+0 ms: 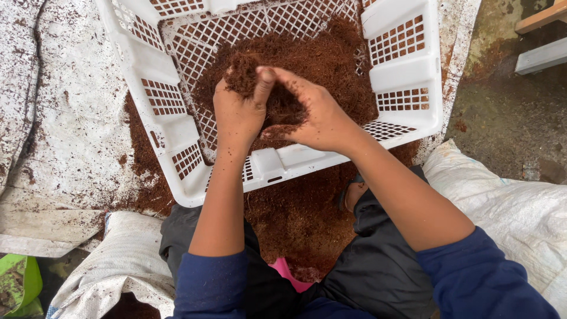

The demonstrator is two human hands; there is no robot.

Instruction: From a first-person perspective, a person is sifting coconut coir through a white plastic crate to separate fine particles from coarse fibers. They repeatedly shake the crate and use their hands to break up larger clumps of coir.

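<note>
Ground sheet [71,118]: white woven sheeting, soiled with brown specks, spread beneath and to the left of both hands; it carries the crate.
Sacks: one white woven sack [514,207] low to the right of the right forearm, another [118,266] low to the left of the left elbow.
Crate [407,65]: white plastic, lattice floor and slotted walls, tilted on the sheet; both hands lie inside it, just above its near wall.
Fibre heap [331,59]: reddish-brown crumbly fibre, piled on the crate floor directly under and beyond the hands; more of it is spilled [295,218] below the near wall, between the forearms.
Clothing: dark trousers and blue sleeves, pushed up the forearms, below the hands.
Right hand [322,115]: fingers curled inward, cupping loose fibre against the left hand; dusted with crumbs.
Left hand [236,112]: clenched around a clump of fibre [242,74] that stands out above the knuckles; thumb side touching the right hand.
Pink object [286,273]: small, partly hidden between the knees, well below both hands; kind cannot be told.
</note>
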